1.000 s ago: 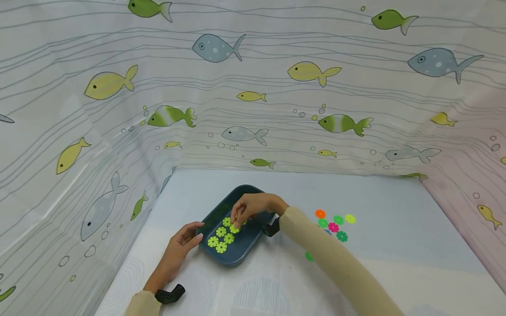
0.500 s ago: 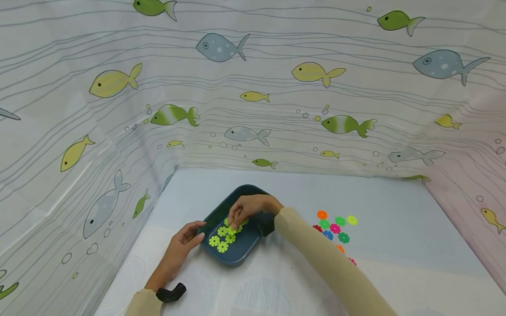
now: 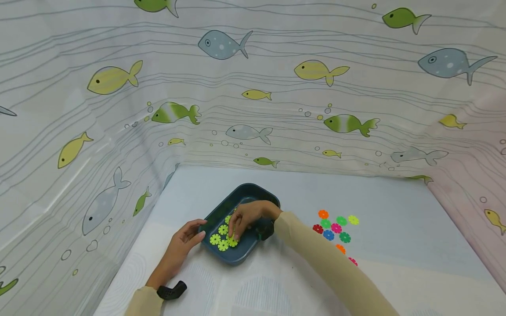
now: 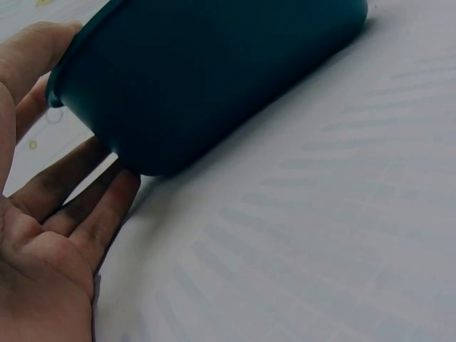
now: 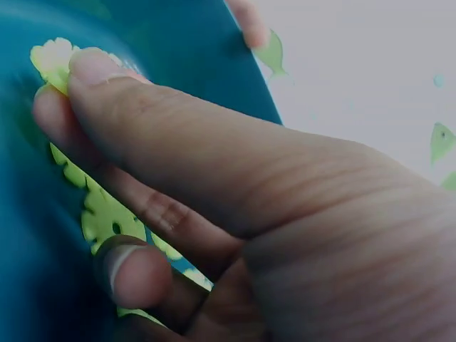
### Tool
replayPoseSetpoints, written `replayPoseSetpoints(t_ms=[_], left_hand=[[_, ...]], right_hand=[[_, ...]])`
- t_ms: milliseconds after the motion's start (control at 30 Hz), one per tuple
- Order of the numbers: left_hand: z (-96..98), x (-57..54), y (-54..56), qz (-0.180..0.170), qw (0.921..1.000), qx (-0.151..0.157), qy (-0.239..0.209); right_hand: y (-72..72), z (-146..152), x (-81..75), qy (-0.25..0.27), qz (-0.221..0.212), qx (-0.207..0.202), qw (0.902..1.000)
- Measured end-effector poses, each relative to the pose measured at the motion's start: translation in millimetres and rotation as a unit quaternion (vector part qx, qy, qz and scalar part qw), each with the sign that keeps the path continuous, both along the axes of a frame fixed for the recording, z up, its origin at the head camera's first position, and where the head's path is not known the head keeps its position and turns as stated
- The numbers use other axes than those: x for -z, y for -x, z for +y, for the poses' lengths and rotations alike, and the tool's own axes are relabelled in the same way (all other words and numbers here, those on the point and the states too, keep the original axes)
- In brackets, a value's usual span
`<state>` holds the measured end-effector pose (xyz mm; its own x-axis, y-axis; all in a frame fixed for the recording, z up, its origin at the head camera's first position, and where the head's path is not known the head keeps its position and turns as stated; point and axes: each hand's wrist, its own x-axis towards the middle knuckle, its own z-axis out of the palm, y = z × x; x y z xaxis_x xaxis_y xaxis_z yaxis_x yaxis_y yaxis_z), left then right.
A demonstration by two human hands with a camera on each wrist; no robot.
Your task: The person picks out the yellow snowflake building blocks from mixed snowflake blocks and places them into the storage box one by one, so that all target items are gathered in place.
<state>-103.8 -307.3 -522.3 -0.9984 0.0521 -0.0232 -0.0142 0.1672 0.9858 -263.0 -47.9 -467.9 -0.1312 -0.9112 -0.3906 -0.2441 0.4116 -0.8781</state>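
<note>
At the near left corner of a dark blue-green plastic tray (image 3: 230,261), my left hand (image 3: 179,245) grips the rim. In the left wrist view its thumb lies on the rim and other fingers touch the lower side. My right hand (image 3: 247,216) reaches down inside the tray. Between its thumb and index finger it pinches a yellow-green notched disc (image 5: 53,60), as the right wrist view shows. Several matching discs (image 3: 215,239) lie on the tray floor left of and below this hand; others are partly hidden by its fingers.
Right of the tray, several loose discs (image 3: 328,235) in orange, green, pink, red, blue and yellow lie on the pale tabletop (image 3: 395,219); the right sleeve (image 3: 316,254) passes close by them. Fish-patterned sheeting (image 3: 253,109) encloses the back and sides.
My right hand has moved a little toward the tray's near end, over the discs there. The left hand keeps its place on the rim. The head view has shifted slightly.
</note>
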Motion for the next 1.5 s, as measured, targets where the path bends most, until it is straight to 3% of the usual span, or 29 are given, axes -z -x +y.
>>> replayPoseSetpoints(t_ms=[367,600,1000,1500], left_hand=[[1.3,1.2,-1.8,0.016,0.9998,0.008,0.002],[1.4,2.0,-2.1,0.006,1.0,0.005,-0.005],[1.2,1.8,-1.6,0.0,1.0,0.001,-0.004],[1.0,0.9,-3.2,0.013,0.9999,0.009,0.006]], right_hand=[[-19.9,-12,-3.6,-0.004,0.01,-0.063,0.9979],[-29.6,-12,-1.9,-0.023,0.024,-0.059,0.9977],[-25.5,-11,-3.3,-0.007,0.049,-0.056,0.9972],[-30.3,12,-24.3,0.047,0.08,-0.006,0.9957]])
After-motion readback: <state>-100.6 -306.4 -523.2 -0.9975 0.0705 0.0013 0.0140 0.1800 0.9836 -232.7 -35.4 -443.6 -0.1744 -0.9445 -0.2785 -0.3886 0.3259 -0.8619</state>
